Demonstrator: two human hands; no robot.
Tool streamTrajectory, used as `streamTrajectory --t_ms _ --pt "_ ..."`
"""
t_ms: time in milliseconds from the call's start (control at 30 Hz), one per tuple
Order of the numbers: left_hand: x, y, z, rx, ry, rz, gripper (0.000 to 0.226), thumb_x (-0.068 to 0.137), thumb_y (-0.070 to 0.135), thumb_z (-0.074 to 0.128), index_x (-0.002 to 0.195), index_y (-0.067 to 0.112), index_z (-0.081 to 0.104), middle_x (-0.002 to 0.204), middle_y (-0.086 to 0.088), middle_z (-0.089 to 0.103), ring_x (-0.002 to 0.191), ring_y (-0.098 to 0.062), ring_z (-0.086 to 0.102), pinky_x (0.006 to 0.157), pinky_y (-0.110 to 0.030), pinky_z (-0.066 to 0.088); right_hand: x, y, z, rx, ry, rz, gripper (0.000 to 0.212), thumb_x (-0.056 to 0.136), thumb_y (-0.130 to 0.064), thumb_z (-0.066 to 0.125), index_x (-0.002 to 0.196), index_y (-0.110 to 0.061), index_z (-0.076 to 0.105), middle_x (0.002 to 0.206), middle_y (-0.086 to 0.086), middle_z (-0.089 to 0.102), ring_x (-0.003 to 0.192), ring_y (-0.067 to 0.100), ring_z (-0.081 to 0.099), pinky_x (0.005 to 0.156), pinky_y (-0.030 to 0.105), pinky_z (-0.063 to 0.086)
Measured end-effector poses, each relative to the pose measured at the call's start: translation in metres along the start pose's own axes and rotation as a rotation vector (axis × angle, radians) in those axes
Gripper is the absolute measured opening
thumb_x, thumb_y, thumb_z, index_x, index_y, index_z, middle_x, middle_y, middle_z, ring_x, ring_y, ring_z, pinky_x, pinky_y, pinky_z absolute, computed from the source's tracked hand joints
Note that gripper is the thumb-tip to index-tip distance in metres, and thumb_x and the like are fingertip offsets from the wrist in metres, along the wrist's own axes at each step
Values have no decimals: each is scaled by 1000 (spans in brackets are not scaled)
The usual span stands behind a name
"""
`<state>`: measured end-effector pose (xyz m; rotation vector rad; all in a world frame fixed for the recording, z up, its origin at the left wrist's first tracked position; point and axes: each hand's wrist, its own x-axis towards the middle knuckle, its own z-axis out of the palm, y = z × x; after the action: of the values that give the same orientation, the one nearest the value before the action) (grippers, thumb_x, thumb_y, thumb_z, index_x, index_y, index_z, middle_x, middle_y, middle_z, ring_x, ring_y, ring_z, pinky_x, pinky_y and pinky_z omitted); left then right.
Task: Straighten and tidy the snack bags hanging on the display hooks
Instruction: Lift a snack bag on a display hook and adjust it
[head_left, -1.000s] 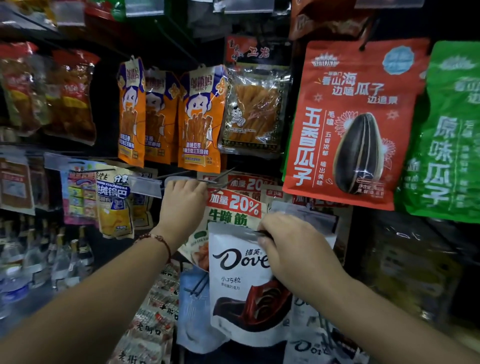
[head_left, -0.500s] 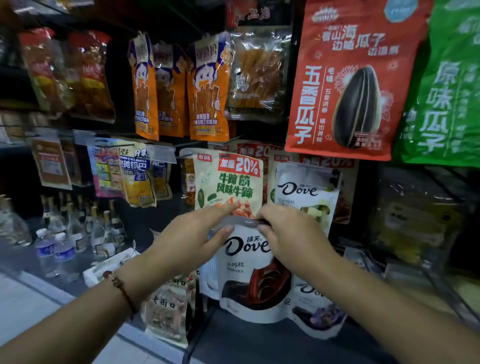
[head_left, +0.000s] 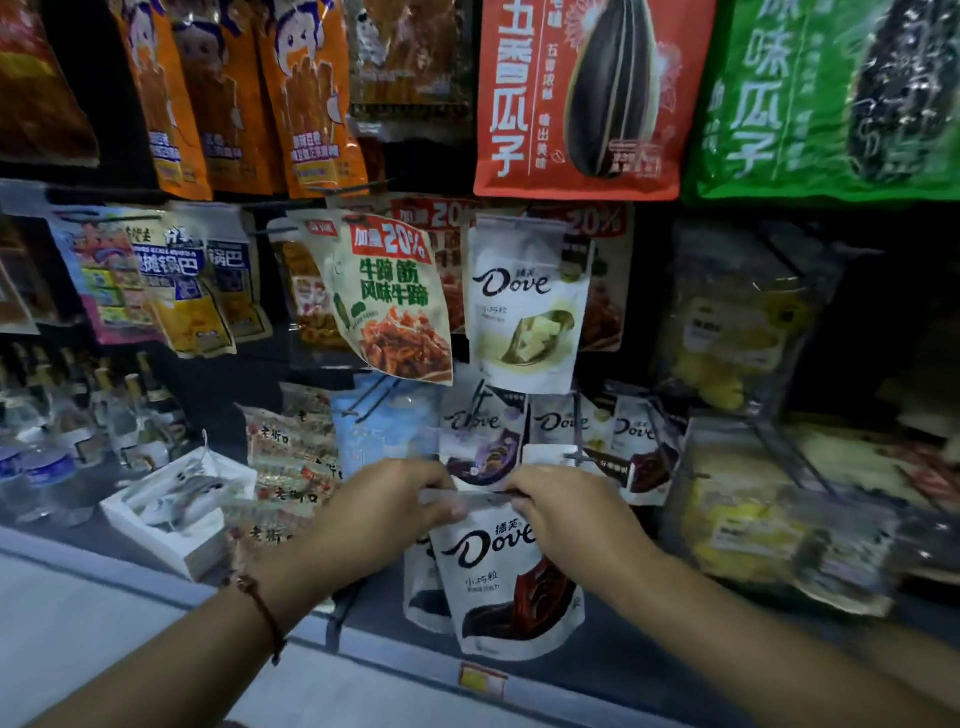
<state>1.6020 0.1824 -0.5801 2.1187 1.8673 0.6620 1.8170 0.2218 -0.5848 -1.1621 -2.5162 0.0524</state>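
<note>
Dim hook wall crowded with snacks: both hands, left hand (head_left: 387, 501) and right hand (head_left: 563, 506), pinch the Dove bag (head_left: 506, 577) by its top; missing its hook risks dropping it.

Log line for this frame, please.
phase: rehanging | left hand: pinches bag top | right hand: pinches bag top | item: dark Dove bag | hook: not visible

Both hands (head_left: 387, 512) (head_left: 569, 512) pinch the Dove bag's (head_left: 511, 582) top.
</note>
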Motion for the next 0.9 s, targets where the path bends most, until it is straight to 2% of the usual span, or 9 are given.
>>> streamTrajectory --t_ms 100,167,267,400,567,633,733,833,900 --pt "5 4 21 -112 -31 -28 19 85 44 73 76 28 65 74 6 64 68 -3 58 55 -20 41 -10 15 10 22 -12 40 22 99 -26 47 116 -33 60 109 -12 64 102 11 58 82 33 48" --pt "8 6 32 -287 -28 -48 17 84 37 76 74 25 68 74 4 67 67 -3 61 53 -14 41 -14 26 16 17 -4 60 23 99 -27 48 117 -36 59 108 -13 65 101 10 59 81 33 49" --pt "8 6 47 -618 -44 -131 11 88 25 71 82 16 75 80 6 74 74 -3 68 63 -15 48 -21 39 24 0 -14 83 21 99 -27 47 114 -29 61 105 -9 66 101 13 60 81 35 50" --pt "7 -1 70 -935 -82 -320 24 89 24 67 103 6 73 98 -7 76 97 -23 71 90 -36 55 -25 47 29 27 -20 89 25 99 -27 49 119 -30 63 111 -9 68 103 11 59 83 26 46" --pt "9 -15 80 -1091 -28 -422 30 88 30 67 104 6 73 106 -14 73 103 -31 68 101 -50 47 -28 54 33 112 -17 171 27 97 -23 56 121 -30 66 115 -12 68 106 6 60 90 23 47" --pt "10 -24 79 -1149 34 -463 25 89 30 69 101 9 73 106 -17 73 103 -35 67 103 -54 46 -31 59 34 198 -1 219 23 95 -20 59 112 -30 70 106 -15 69 98 2 62 85 18 48" --pt "13 -30 81 -1070 109 -471 24 88 39 70 95 16 72 105 -17 72 106 -38 66 100 -58 47 -32 62 42 277 -30 259 19 95 -20 60 105 -33 70 92 -22 65 89 -4 60 75 9 44" --pt "18 -30 82 -1010 184 -460 19 94 33 63 96 15 69 95 -12 75 96 -34 69 92 -52 54 -25 59 52 317 -21 267 24 95 -23 58 115 -34 65 101 -19 65 94 2 61 79 17 48" --pt "24 -33 81 -978 217 -438 18 96 33 61 99 16 68 91 -7 75 91 -29 70 86 -47 56 -17 54 57 390 -16 306 38 96 -24 57 130 -41 55 110 -12 64 83 7 63 75 27 53"
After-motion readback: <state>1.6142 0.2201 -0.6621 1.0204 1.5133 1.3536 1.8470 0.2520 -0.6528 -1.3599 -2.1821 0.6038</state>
